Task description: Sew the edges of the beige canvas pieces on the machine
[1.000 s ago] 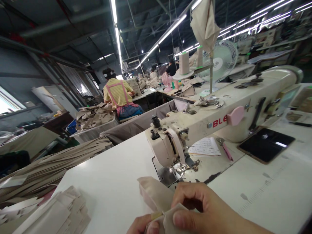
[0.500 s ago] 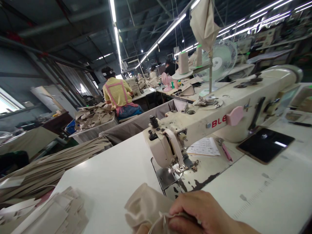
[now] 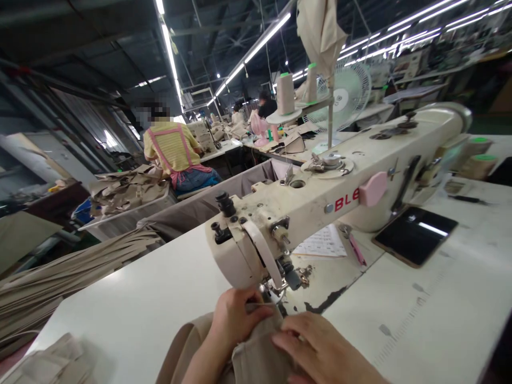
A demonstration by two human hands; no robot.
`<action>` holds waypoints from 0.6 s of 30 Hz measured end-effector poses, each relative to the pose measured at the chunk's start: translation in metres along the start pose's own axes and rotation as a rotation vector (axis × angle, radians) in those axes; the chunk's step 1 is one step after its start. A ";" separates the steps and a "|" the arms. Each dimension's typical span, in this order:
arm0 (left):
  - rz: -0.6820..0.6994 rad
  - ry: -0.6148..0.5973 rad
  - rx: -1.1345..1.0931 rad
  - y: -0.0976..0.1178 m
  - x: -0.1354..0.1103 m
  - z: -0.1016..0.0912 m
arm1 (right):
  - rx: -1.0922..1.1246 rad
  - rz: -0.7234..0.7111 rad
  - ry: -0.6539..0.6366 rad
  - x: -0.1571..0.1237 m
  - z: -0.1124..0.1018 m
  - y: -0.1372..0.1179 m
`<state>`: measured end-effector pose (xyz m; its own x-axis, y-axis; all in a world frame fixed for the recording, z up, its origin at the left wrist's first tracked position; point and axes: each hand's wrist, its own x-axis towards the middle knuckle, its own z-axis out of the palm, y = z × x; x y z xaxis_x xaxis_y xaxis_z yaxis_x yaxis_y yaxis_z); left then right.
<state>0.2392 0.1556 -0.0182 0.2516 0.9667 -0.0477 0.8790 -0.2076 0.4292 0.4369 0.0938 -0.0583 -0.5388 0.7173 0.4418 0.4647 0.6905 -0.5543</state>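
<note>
My left hand [image 3: 236,319] pinches the edge of a beige fabric piece [image 3: 256,357] right under the head of the cream sewing machine [image 3: 320,197], beside its presser foot [image 3: 276,285]. My right hand [image 3: 320,349] lies on the same fabric just to the right, fingers stretched and pressing it onto the white table [image 3: 420,314]. The fabric trails toward me off the bottom edge.
A dark phone [image 3: 414,234] and a pink pen [image 3: 357,249] lie by the machine base. A stack of beige pieces [image 3: 48,365] sits at the lower left, long strips [image 3: 72,266] beyond. A person in a yellow top [image 3: 174,154] sits at another table. Thread cones [image 3: 285,93] and a fan [image 3: 344,96] stand behind.
The fabric has moved forward to the presser foot. My left hand has come into view and gripped its edge. My right hand has flattened on it. The view tilted down and left.
</note>
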 end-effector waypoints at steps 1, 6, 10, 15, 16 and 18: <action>-0.006 0.016 -0.006 0.000 0.003 0.005 | -0.053 -0.112 -0.004 0.003 -0.007 0.005; -0.057 0.079 -0.010 -0.001 0.001 0.006 | -0.093 -0.366 -0.069 0.019 -0.022 0.014; -0.039 0.095 0.055 -0.011 0.014 0.010 | -0.138 -0.357 -0.161 0.026 -0.032 0.015; 0.017 0.073 0.090 -0.033 0.036 0.022 | -0.163 -0.338 -0.149 0.028 -0.034 0.022; 0.024 0.071 0.086 -0.036 0.038 0.023 | -0.165 -0.351 -0.135 0.027 -0.032 0.024; 0.038 0.088 0.069 -0.036 0.038 0.022 | -0.168 -0.385 -0.095 0.027 -0.026 0.030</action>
<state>0.2261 0.1965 -0.0556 0.2515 0.9667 0.0481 0.8959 -0.2513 0.3663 0.4543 0.1357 -0.0449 -0.7539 0.3979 0.5228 0.3209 0.9174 -0.2353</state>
